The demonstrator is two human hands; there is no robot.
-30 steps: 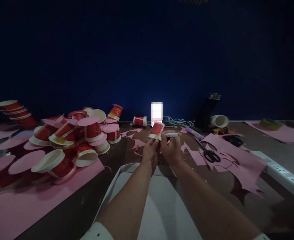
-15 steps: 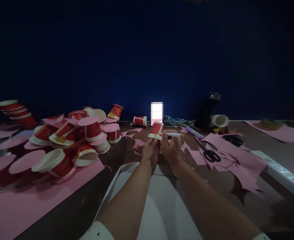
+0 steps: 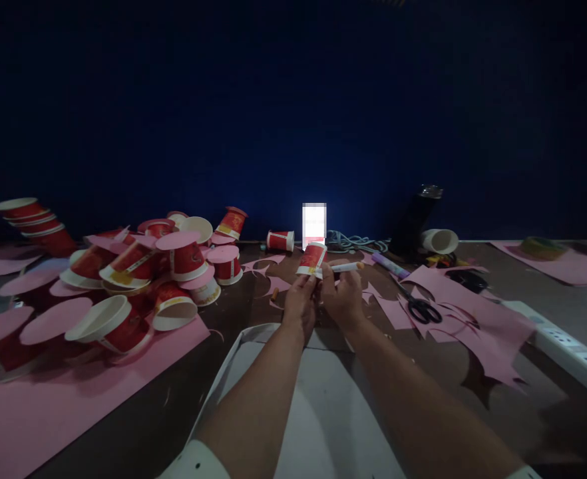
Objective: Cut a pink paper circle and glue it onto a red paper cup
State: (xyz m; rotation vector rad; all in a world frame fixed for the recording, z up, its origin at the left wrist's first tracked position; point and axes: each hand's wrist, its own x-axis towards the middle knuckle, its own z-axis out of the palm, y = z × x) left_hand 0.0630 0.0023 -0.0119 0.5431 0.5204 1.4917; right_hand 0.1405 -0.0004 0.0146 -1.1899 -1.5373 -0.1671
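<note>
A red paper cup [image 3: 313,258] with a white rim is held upside down, slightly tilted, in front of a bright pixelated patch. The fingers of my left hand [image 3: 300,305] are closed on its lower part. My right hand [image 3: 342,296] grips a white stick-like item [image 3: 346,267] with an orange end pointing right, and its fingertips are at the cup's right lower edge. What exactly the right fingertips touch there is too small to tell.
Several red cups [image 3: 186,265], many with pink paper discs, crowd the left on pink paper. Pink scraps [image 3: 493,319], black scissors [image 3: 423,311], a purple tube [image 3: 390,266] and a power strip [image 3: 563,339] lie right. A white box [image 3: 223,372] sits beneath my forearms.
The white stick-like item in my right hand has tilted, its orange end now slightly higher. The cup stays in my left hand, almost unmoved.
</note>
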